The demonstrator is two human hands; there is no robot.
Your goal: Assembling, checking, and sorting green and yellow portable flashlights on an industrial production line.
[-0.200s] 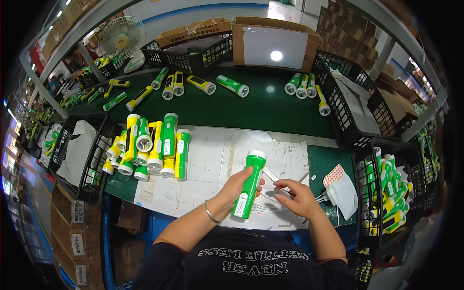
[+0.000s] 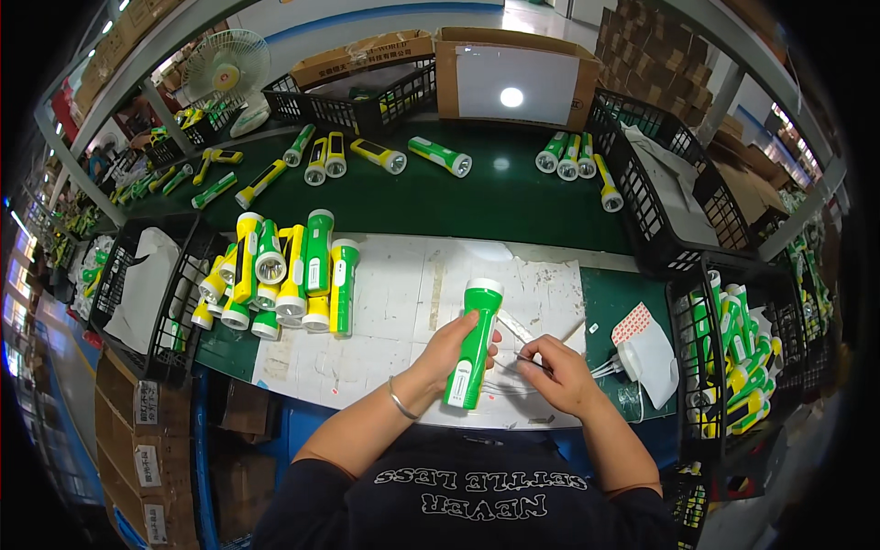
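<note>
My left hand [image 2: 446, 350] is wrapped round a green flashlight [image 2: 474, 346] with a white head. The flashlight's head points away from me, and a white panel lies along its near end. To its right, my right hand [image 2: 557, 374] has its thumb and fingers drawn together in a pinch, just over white cables [image 2: 513, 389] on the white work sheet [image 2: 394, 357]. What those fingertips hold, if anything, is too small to make out. A bright round spot of light [image 2: 511, 97] shows on the white panel [image 2: 550, 78] of the cardboard box at the back.
Several green and yellow flashlights [image 2: 291, 275] are piled at the left of the sheet. More lie across the green bench [image 2: 394, 206]. A black crate [image 2: 683, 367] of flashlights stands at the right, near a white device with cables [image 2: 631, 359]. Another black crate [image 2: 183, 302] is at the left.
The fingers of my right hand have closed from a loose spread into a pinch, and that hand has shifted slightly left. The light spot has moved slightly left and up.
</note>
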